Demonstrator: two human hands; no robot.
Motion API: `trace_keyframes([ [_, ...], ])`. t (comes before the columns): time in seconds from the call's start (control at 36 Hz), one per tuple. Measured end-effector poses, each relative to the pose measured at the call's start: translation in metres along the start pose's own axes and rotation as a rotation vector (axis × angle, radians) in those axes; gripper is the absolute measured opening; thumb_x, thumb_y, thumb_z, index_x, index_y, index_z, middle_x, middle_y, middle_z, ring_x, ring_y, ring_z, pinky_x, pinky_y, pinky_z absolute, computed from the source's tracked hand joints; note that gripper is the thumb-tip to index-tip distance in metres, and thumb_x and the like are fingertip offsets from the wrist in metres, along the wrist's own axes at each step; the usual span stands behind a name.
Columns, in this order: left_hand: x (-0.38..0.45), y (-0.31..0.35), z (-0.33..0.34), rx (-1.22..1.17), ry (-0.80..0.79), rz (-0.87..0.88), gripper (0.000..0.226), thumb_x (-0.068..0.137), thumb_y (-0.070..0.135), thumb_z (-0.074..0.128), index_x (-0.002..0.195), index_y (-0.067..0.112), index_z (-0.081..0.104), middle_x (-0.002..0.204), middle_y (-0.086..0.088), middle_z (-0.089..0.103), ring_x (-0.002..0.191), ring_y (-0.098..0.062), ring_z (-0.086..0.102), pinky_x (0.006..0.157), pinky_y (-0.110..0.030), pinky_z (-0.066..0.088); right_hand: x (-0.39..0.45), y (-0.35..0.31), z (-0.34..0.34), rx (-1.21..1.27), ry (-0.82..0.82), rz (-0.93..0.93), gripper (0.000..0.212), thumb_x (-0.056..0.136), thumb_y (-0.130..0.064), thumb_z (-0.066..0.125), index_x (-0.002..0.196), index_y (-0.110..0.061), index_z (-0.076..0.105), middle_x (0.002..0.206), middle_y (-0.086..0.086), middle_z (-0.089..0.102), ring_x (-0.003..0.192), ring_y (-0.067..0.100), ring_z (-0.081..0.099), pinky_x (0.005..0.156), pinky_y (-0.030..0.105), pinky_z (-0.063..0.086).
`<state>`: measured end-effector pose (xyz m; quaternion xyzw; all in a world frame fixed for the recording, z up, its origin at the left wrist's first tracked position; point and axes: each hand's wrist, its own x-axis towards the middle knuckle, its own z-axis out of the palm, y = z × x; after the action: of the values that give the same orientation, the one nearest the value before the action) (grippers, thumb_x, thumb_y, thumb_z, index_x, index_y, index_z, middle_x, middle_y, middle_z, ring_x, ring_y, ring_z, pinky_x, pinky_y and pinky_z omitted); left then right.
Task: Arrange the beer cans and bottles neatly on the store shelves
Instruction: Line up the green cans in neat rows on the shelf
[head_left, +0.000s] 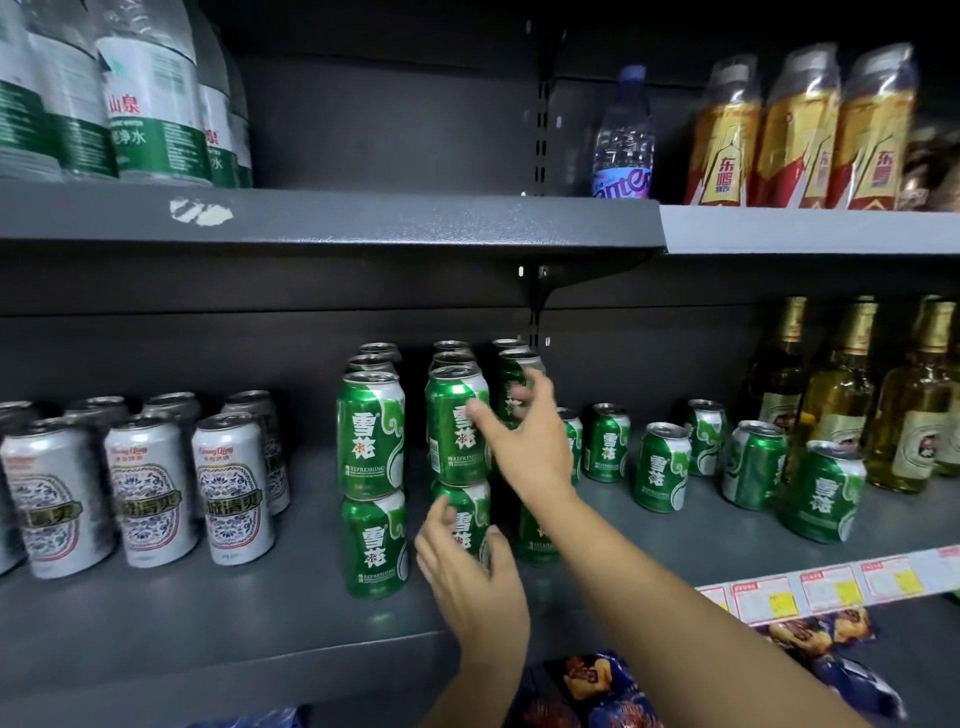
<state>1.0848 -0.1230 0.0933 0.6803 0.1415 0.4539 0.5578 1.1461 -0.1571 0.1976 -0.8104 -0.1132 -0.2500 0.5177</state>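
Two dark metal shelves (332, 613); left hand (467, 566) grip curls round a lower green can (465, 519), right hand (524, 436) open.

Green cans (371, 434), centre: white characters "雪花", small "REFRESHING" beneath. Same "雪花" on loose green cans at 3 o'clock (663, 467).

Silver cans (147, 488), 9 o'clock: script near rim, roughly "Chong Qing"; band across pattern ends "城清爽", first character cut off.

Water bottles (150, 88), 11 o'clock: red "山泉", white "净水" on green label.

Clear bottle with purple label (622, 140), 1 o'clock: partial "nte".

Gold bottles (723, 140), 2 o'clock: red "东鹏".

Price tags (831, 587), 4 o'clock: print blurred, unreadable.
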Motion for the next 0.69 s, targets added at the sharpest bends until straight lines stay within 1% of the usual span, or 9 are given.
trace_keyframes([
  [0.08,-0.007,0.001,0.0,0.011,-0.138,0.096,0.051,0.082,-0.001,0.063,0.12,0.028,0.046,0.107,0.008,0.048,0.105,-0.011,0.046,0.088,-0.026,0.034,0.004,0.018,-0.017,0.097,0.289,0.036,0.052,0.088,-0.043,0.063,0.132,-0.026,0.042,0.112,-0.012,0.057,0.103,0.011,0.056,0.079,0.033,0.046],
  [0.17,-0.013,0.0,0.006,0.08,-0.3,0.132,0.056,0.085,0.008,0.065,0.131,0.029,0.041,0.128,0.008,0.045,0.12,-0.008,0.042,0.096,-0.027,0.036,0.009,0.049,-0.036,0.08,0.477,0.103,0.039,0.091,-0.03,0.061,0.126,-0.02,0.048,0.106,-0.01,0.059,0.103,0.016,0.057,0.081,0.035,0.045],
  [0.22,-0.015,-0.001,0.013,0.132,-0.384,0.123,0.066,0.087,0.016,0.064,0.143,0.026,0.031,0.143,0.009,0.034,0.132,-0.01,0.033,0.097,-0.022,0.03,0.011,0.073,-0.051,0.046,0.551,0.155,0.035,0.092,-0.023,0.059,0.125,-0.016,0.05,0.104,-0.008,0.059,0.106,0.022,0.056,0.083,0.036,0.044],
  [0.28,-0.017,-0.003,0.019,0.168,-0.44,0.135,0.074,0.088,0.024,0.063,0.149,0.027,0.02,0.152,0.01,0.023,0.14,-0.012,0.025,0.102,-0.023,0.028,0.011,0.098,-0.066,-0.008,0.59,0.219,0.033,0.091,-0.018,0.057,0.123,-0.013,0.051,0.107,-0.002,0.062,0.108,0.028,0.055,0.089,0.042,0.044],
  [0.36,-0.019,-0.006,0.031,0.182,-0.49,0.142,0.083,0.089,0.031,0.062,0.152,0.025,0.008,0.158,0.009,0.012,0.145,-0.014,0.016,0.106,-0.025,0.026,0.013,0.132,-0.088,-0.118,0.562,0.308,0.034,0.092,-0.016,0.056,0.125,-0.011,0.051,0.115,0.004,0.062,0.113,0.032,0.051,0.093,0.044,0.041],
  [0.44,-0.021,-0.004,0.042,0.24,-0.458,0.075,0.089,0.089,0.04,0.061,0.153,0.024,0.0,0.16,0.009,0.006,0.145,-0.014,0.016,0.101,-0.029,0.034,0.019,0.158,-0.106,-0.183,0.465,0.365,0.036,0.092,-0.021,0.058,0.127,-0.011,0.05,0.122,0.006,0.06,0.119,0.031,0.047,0.094,0.041,0.039],
  [0.5,-0.021,-0.001,0.05,0.279,-0.417,0.05,0.091,0.088,0.043,0.06,0.153,0.023,0.0,0.16,0.006,0.008,0.144,-0.017,0.019,0.1,-0.033,0.037,0.027,0.171,-0.114,-0.209,0.38,0.389,0.043,0.093,-0.026,0.06,0.131,-0.012,0.047,0.127,0.007,0.058,0.122,0.031,0.045,0.095,0.041,0.039],
  [0.64,-0.011,0.002,0.07,0.259,-0.321,-0.018,0.091,0.087,0.037,0.065,0.153,0.02,0.005,0.159,-0.001,0.017,0.144,-0.022,0.02,0.108,-0.037,0.03,0.052,0.196,-0.122,-0.199,0.11,0.414,0.083,0.085,-0.046,0.069,0.147,-0.009,0.027,0.141,0.015,0.049,0.131,0.034,0.044,0.098,0.044,0.041],
  [0.69,-0.009,0.002,0.076,0.252,-0.29,-0.044,0.089,0.088,0.034,0.065,0.153,0.018,0.006,0.158,-0.002,0.019,0.144,-0.021,0.02,0.108,-0.036,0.029,0.06,0.203,-0.121,-0.2,0.036,0.411,0.095,0.081,-0.047,0.072,0.151,-0.011,0.019,0.148,0.015,0.042,0.133,0.035,0.042,0.101,0.044,0.04],
])
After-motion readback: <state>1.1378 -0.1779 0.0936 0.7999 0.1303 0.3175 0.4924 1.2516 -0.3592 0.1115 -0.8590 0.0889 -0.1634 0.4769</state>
